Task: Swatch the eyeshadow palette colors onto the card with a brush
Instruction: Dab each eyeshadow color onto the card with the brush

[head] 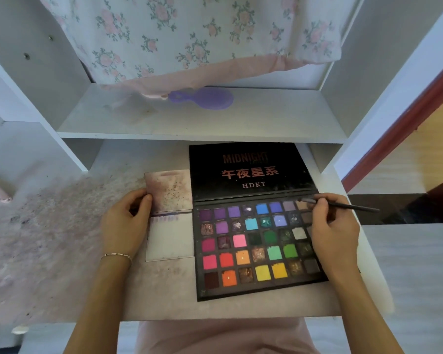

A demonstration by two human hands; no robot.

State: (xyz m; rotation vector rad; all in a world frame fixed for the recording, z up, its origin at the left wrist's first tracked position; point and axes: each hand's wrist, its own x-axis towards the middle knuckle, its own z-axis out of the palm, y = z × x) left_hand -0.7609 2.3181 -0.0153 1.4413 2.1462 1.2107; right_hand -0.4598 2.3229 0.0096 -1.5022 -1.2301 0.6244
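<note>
Black and open, the eyeshadow palette (258, 247) is laid flat on the table (62, 238), its lid folded back. A thin brush (343, 205) is pinched in the right hand (334, 232), its tip held over the top-right pans. Just left of the palette, a folded card (169, 215) is gripped at its upper edge by the left hand (124, 223). A purple mirror (205, 98) is seen on the shelf (189, 123) behind.

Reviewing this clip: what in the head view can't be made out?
- Pans at the palette's right edge: hidden by the right hand.
- Brush tip: too small and blurred to tell whether it touches a pan.
- Swatches on the card: faint, colours unclear.
- Purple object on the shelf: handle end under the floral cloth.
</note>
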